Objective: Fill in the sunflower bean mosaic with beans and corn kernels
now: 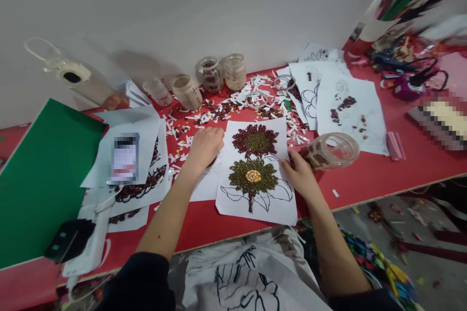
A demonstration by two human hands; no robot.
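At the red table's (200,226) near edge: sheet (237,209) between the hands, long axis running away from the body, two bean flowers (253,177) on it. Right hand (301,174) nearer, touching: thumb over its right edge, loosely closed on it. Left hand (207,146) half-curled, palm down, just beside the upper left edge; fingertips hidden, cannot tell if holding anything. Beyond: paper scraps (257,99), then jars (234,74) by the wall.
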